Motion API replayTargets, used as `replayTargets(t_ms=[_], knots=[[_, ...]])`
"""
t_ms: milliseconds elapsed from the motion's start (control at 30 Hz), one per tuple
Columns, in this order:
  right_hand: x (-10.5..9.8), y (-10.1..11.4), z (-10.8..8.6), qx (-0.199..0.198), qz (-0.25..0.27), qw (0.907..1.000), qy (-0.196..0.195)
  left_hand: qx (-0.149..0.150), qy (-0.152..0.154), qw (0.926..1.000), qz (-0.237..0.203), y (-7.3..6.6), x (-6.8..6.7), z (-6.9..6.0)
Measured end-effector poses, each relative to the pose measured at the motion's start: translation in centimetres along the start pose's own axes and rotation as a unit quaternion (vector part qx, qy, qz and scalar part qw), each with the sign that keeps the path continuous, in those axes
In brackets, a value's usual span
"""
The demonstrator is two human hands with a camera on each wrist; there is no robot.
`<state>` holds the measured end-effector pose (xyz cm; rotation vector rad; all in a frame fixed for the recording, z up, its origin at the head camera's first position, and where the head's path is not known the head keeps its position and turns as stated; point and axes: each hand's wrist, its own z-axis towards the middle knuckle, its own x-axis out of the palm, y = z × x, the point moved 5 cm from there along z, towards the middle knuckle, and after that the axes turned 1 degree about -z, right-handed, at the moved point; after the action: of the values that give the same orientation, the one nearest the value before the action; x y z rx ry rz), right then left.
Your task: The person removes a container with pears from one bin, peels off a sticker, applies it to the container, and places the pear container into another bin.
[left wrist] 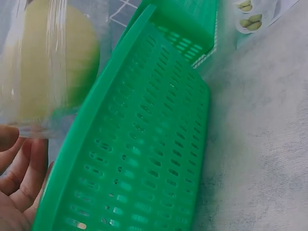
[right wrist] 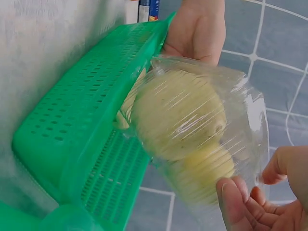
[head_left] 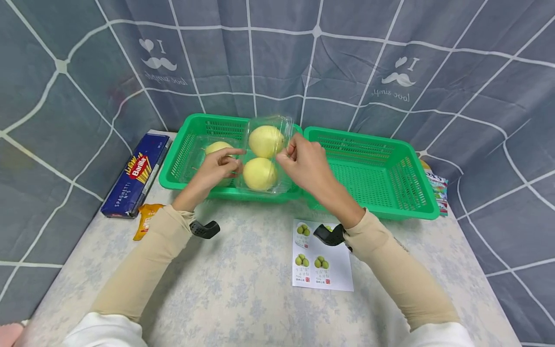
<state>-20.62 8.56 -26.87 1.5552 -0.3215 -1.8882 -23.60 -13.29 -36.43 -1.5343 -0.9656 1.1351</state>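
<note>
A clear plastic box holds two yellow pears and is tilted above the left green basket. My left hand has its fingers at the box's left edge; in the left wrist view the thumb and fingertips meet that edge. At the opposite edge, my right hand pinches the clear plastic, which the right wrist view shows between thumb and fingers. Another clear box with a yellow pear lies in the left basket, partly behind my left hand.
The right green basket stands beside the left one. A sheet of pear stickers lies on the table in front. To the left are a blue spaghetti box and an orange packet. Colourful packets lie at the far right.
</note>
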Motion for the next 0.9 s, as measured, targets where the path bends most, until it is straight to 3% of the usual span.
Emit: replayTargets(t_ms=[267, 467, 700, 900], knots=[[-0.3, -1.1, -1.3, 0.018, 0.052, 0.9978, 0.037, 0.001, -0.007, 0.9993, -0.037, -0.3, -0.1, -0.9], [0.0, -1.8, -2.2, 0.037, 0.143, 0.9879, 0.047, -0.006, -0.029, 0.9972, -0.069, -0.9, -0.1, -1.9], [0.8, -2.9, -3.3, 0.057, 0.291, 0.9537, 0.049, -0.013, -0.015, 0.9987, -0.047, -1.4, 0.6, -3.7], [1.1, -3.6, -5.2, 0.091, 0.353, 0.9269, 0.089, 0.014, -0.004, 0.9994, -0.030, -1.2, 1.0, -5.8]])
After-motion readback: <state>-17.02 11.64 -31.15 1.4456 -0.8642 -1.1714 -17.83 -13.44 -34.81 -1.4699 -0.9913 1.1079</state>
